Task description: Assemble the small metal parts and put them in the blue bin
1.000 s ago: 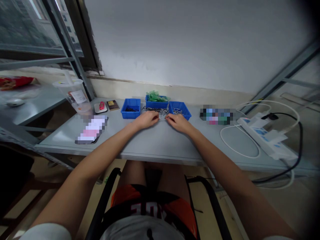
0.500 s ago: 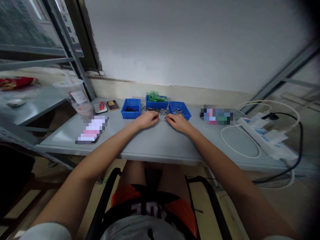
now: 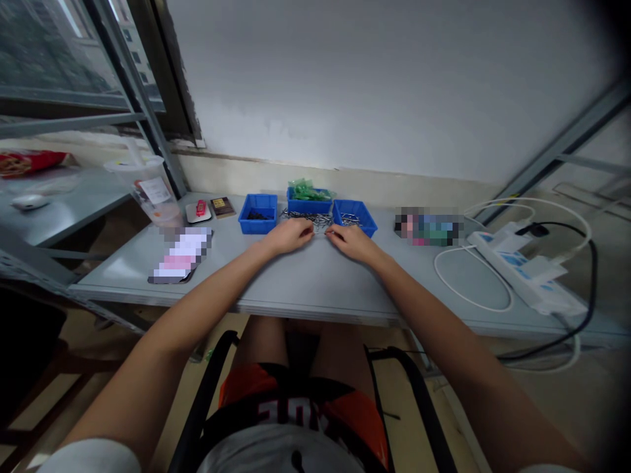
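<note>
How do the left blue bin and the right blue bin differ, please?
The left blue bin holds a small dark heap; the right blue bin holds pale metal pieces. The left blue bin sits square to the table edge; the right blue bin is turned at an angle. Both are open, shallow and alike in size.

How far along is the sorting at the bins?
Some already binned: the right blue bin holds small metal pieces, the left blue bin dark ones. In hand: left hand and right hand work at the edge of the loose metal pile. What they pinch is too small to tell. That pile remains.
</note>
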The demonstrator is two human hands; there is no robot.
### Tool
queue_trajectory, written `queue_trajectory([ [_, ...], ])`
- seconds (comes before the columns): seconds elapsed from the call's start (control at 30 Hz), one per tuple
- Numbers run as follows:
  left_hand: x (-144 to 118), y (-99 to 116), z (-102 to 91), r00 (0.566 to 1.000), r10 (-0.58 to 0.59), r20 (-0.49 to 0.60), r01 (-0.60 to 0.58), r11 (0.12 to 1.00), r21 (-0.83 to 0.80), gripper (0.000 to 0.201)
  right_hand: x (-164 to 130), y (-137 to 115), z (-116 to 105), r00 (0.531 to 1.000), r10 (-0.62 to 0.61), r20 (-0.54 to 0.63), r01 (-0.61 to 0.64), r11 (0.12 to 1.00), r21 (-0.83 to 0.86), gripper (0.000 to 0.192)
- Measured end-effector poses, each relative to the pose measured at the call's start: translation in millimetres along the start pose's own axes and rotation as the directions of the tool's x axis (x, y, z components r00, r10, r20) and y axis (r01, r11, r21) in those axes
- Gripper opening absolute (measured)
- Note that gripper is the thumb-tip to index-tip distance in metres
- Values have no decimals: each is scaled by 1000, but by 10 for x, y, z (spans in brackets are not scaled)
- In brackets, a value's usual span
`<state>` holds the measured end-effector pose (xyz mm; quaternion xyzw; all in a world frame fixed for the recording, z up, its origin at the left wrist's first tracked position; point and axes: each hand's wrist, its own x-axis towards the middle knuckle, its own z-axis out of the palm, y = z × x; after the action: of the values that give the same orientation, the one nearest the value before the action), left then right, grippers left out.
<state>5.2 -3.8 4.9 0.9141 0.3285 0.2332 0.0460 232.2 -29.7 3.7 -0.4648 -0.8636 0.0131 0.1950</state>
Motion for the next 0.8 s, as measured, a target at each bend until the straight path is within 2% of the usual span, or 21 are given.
queue_trajectory([
  [0.33, -4, 28, -28, 1000, -30, 3, 29, 999, 34, 19, 0, 12, 5, 999, -5, -42, 5, 1000, 4, 27],
  [0.47, -9, 19, -31, 999, -40, -4, 40, 998, 44, 18, 2, 21, 19, 1000, -13, -12, 13, 1000, 0, 27],
  [0.67, -13, 37, -40, 999, 22, -38, -22, 1000, 18, 15, 3, 5, 47, 997, -31, 66, 29, 999, 37, 23],
  [0.8, -14, 46, -43, 997, 60, -44, -60, 998, 15, 15, 3, -9, 23, 997, -38, 73, 36, 999, 35, 23],
])
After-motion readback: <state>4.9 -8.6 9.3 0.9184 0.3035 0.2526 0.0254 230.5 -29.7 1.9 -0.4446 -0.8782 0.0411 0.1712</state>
